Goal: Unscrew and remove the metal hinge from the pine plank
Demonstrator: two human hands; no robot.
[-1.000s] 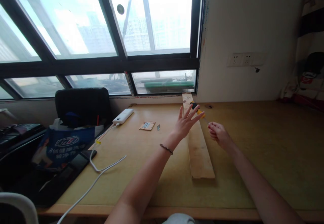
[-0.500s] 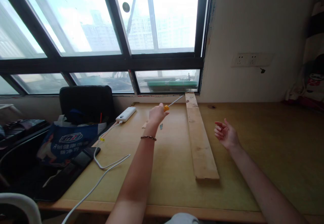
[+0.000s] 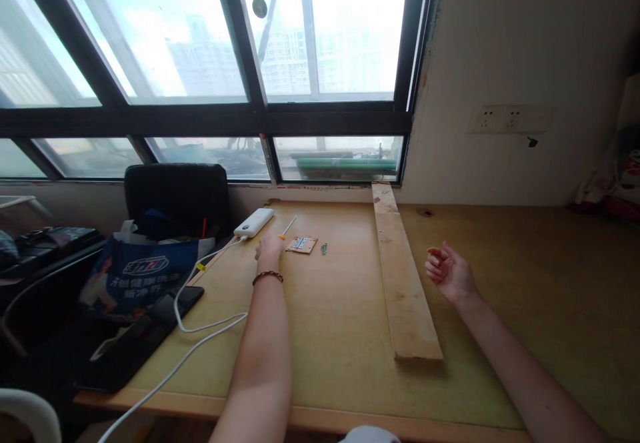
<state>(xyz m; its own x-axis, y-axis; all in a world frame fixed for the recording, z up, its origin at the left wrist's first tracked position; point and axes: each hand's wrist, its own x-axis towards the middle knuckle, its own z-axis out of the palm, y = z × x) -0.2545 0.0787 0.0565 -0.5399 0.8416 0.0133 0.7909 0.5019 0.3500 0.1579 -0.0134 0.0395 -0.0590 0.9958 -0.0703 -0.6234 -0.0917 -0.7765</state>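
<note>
Left hand grips screwdriver low over tabletop beside hinge | right hand loosely open, empty, beside plank | step: laying tool down | next: let go.

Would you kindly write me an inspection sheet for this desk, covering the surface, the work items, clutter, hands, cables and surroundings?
Surface: wooden desk, worn yellowish top.
Job's things: screwdriver with orange handle, shaft pointing toward the window; hinge on a small card beside it; screws right of the hinge; long wooden plank lying from the window toward the near edge.
Clutter: white power bank; blue printed bag; dark phone at the desk's left edge.
Hands: left hand closed on the screwdriver handle, low at the desk; right hand loosely curled, holding nothing.
Cables: white cable running from the power bank off the near edge.
Surroundings: black chair; large window; wall sockets.
</note>
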